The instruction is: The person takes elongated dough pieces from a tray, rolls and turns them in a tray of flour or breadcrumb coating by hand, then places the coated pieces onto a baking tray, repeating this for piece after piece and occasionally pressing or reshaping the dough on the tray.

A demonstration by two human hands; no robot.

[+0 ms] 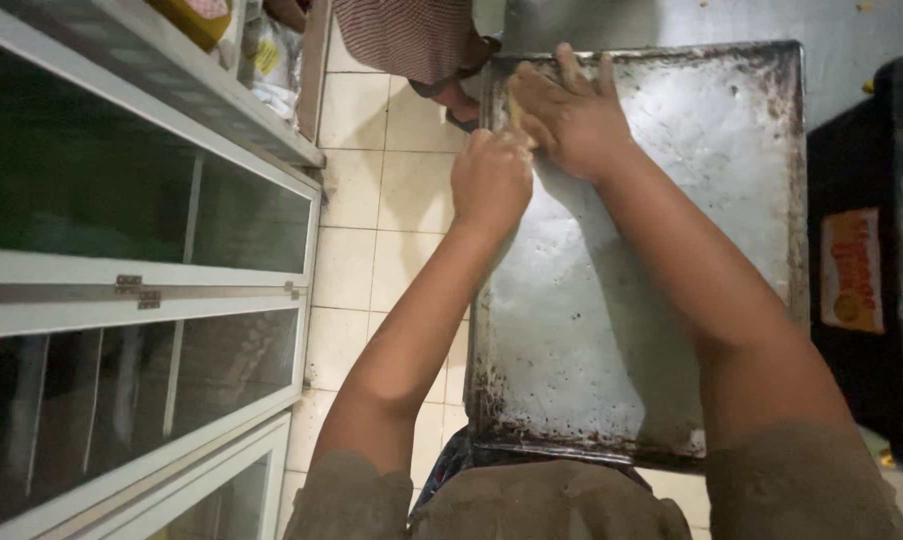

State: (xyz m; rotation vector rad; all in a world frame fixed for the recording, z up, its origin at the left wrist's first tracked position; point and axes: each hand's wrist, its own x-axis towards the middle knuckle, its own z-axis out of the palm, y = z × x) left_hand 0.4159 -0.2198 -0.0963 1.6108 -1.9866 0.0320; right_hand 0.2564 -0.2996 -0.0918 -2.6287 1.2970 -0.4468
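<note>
Far left of the frame is a white-framed glass cabinet, doors shut, and next to it a strip of pale tiled floor running top to bottom.

Then the left hand, curled into a loose fist right at the left edge of the metal baking tray. Can't tell if it's actually gripping anything.

Just right of it, the right hand lies flat, fingers spread and pointing to the top of the frame, pressing on a yellowish piece of dough in the tray's upper left corner. Only a sliver shows, so no idea which way its long side runs.

The tray is roughly square, scorched dark along the rims, shiny and bare across the middle and right.

Beyond its right edge sits something dark with an orange label.
</note>
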